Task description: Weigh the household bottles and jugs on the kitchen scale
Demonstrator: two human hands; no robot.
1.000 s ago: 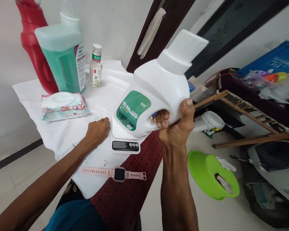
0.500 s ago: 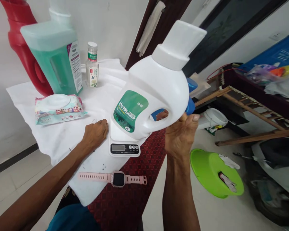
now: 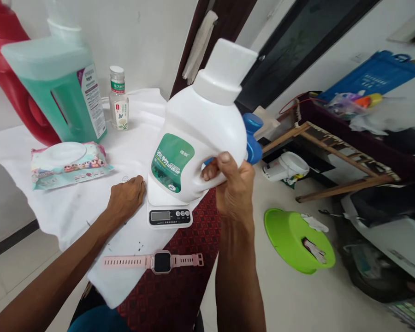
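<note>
Right hand (image 3: pixel 235 182) has its thumb back over the white bottle (image 3: pixel 210 120), gripping the handle (image 3: pixel 204 184); half a second ago that thumb stood clear. Hold looks firmer. Bottle tilts over the scale (image 3: pixel 170 217), contact unclear. Left hand (image 3: pixel 127 196) beside scale, palm hidden: can't tell.

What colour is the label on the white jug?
The label is green with mostly white lettering, best seen in the head view.
</note>
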